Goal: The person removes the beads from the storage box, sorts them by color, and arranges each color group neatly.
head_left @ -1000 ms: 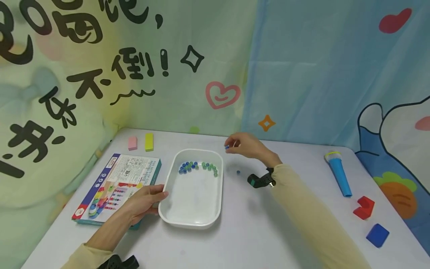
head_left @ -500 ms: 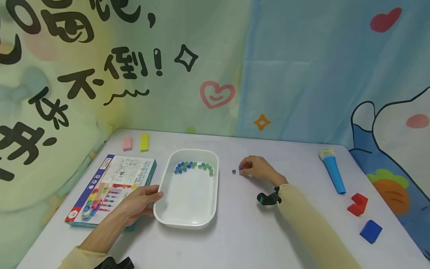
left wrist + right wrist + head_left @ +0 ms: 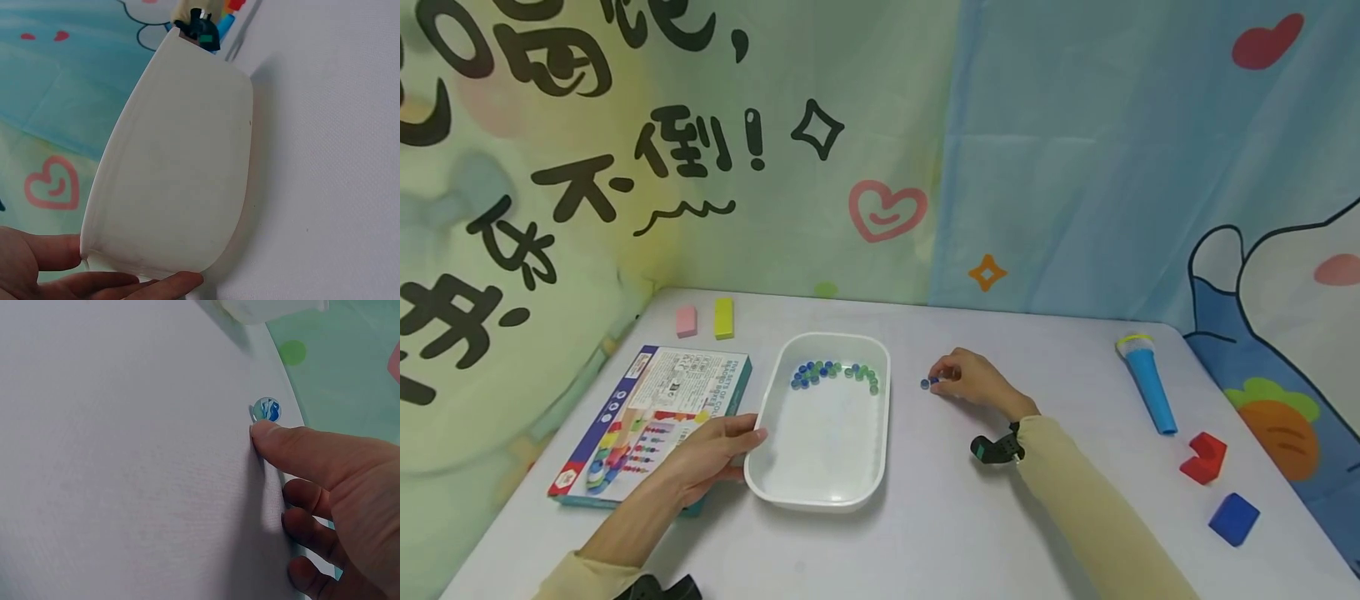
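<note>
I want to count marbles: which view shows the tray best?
The head view: the tray is seen from above, marbles inside. The left wrist view shows only its outside; the right wrist view, just a part.

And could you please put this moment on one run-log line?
left hand: grips white tray | right hand: pinches blue marble, another marble beside it | inside tray: blue and green marbles, far end

Tray [image 3: 823, 450], plain white; tray marbles [image 3: 828, 364], blue and green; desk marble [image 3: 268, 409], clear with blue-and-white swirl; desk [image 3: 970, 533], white; microphone [image 3: 1152, 392], blue, yellow band; pink block [image 3: 686, 322]; yellow block [image 3: 724, 318]; red block [image 3: 1205, 458]; blue block [image 3: 1234, 519]; backdrop [image 3: 1045, 167], green to blue, black-lettered.
</note>
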Motion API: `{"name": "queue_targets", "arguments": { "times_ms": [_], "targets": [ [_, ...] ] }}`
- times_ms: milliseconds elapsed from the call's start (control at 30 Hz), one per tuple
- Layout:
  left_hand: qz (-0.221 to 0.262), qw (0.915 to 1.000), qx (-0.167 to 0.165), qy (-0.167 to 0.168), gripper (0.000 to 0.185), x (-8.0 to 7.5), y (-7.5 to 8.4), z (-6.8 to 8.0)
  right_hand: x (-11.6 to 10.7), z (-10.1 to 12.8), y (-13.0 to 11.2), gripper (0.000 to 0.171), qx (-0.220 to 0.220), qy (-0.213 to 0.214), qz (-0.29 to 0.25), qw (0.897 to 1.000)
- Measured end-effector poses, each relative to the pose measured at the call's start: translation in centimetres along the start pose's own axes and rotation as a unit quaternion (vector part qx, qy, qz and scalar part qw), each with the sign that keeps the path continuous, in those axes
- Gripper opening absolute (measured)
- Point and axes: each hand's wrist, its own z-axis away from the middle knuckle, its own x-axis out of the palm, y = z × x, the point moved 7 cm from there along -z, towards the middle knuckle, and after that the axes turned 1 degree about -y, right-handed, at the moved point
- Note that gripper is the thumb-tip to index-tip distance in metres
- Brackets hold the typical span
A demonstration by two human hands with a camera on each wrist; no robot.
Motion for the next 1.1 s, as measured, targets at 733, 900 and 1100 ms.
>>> {"name": "queue_targets", "arguments": {
  "times_ms": [733,900,1100],
  "targets": [
    [-0.002,0.9999,-0.010,-0.003,0.052,0.1,-0.2,-0.1,-1.1,0.1,-0.4,0.032,0.020,-0.035,-0.021,0.999],
    [-0.006,0.9999,-0.008,-0.001,0.053,0.0,-0.1,0.0,-2.7,-1.4,-3.7,0.036,-0.004,-0.018,-0.009,1.000],
    [0.000,1.0000,-0.007,-0.005,0.054,0.0,-0.1,0.1,-2.7,-3.9,-10.8,0.032,-0.067,-0.003,0.000,0.998]
  ]
}}
